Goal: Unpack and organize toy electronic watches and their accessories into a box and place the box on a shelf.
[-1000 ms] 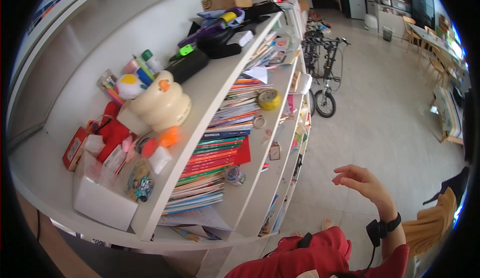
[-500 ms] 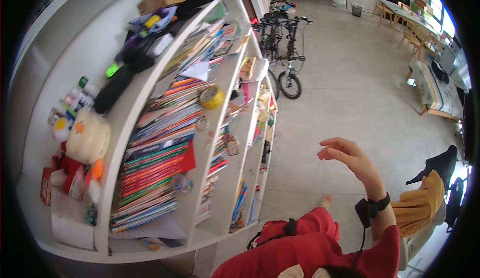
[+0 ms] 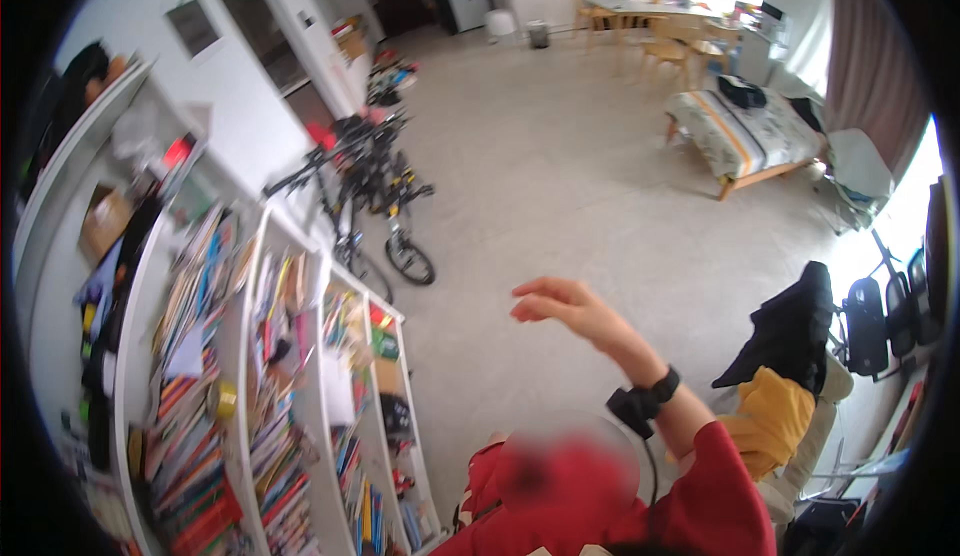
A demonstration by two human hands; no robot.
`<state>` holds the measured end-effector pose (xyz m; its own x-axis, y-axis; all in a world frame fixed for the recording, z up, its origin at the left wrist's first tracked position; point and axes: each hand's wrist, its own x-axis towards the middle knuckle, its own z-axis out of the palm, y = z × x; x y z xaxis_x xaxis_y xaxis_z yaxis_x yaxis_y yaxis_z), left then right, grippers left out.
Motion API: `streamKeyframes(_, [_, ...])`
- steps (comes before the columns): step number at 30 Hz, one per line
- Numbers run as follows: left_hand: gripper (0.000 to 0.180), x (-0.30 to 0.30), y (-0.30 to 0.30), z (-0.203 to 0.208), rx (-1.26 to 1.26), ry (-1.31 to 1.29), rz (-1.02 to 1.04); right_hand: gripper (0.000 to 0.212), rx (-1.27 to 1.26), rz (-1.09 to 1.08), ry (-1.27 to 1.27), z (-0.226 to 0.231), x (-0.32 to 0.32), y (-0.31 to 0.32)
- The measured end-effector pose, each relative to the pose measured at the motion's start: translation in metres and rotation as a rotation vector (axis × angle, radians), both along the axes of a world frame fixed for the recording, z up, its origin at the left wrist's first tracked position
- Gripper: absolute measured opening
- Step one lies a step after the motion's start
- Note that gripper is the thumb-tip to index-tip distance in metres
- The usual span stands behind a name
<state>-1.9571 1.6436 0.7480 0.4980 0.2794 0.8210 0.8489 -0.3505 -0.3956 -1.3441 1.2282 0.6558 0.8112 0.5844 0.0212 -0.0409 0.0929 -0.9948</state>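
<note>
My right hand (image 3: 568, 308) is held out in the air over the grey floor, fingers pointing left and thumb apart from them. It holds nothing and touches nothing. A black strap with a small box-like device (image 3: 636, 411) sits around my right wrist, with a cable hanging from it. My left hand is out of view. To the left stands a white bookshelf (image 3: 128, 376) packed with books (image 3: 185, 456). A yellow roll of tape (image 3: 223, 398) rests among them, apart from my hand.
Folding bicycles (image 3: 375, 181) stand just beyond the shelf's far end. At the right, yellow cloth (image 3: 772, 418) and black cloth (image 3: 785, 321) drape over a chair. A low daybed (image 3: 750, 141) stands farther off. At the back is a dining table (image 3: 640, 4) with wooden chairs.
The view has swung to the right and upward, so the shelf now lies farther left and more of the room shows. My right hand stays raised and holds nothing in both frames.
</note>
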Motion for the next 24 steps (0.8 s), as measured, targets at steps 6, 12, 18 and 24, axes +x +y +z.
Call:
streamKeyframes(6, [0.017, 0.416, -0.111, 0.024, -1.035, 0.148, -0.721, 0.036, 0.069, -0.224, 0.073, -0.028, 0.057, -0.121])
streamKeyframes(12, [0.014, 0.739, -0.201, -0.02, -1.174, 0.856, -0.979, 0.035, 0.023, -0.598, 0.199, -0.043, 0.117, -0.26])
streamKeyframes(18, [0.018, 0.985, -0.499, -0.08, -0.805, 1.524, -1.997, 0.033, 0.019, -1.101, 0.15, -0.02, 0.141, -0.398])
streamKeyframes(24, [0.025, 1.011, -0.788, -0.147, -0.047, 2.317, -2.441, 0.031, 0.091, -1.455, 0.189, -0.025, 0.151, -0.487])
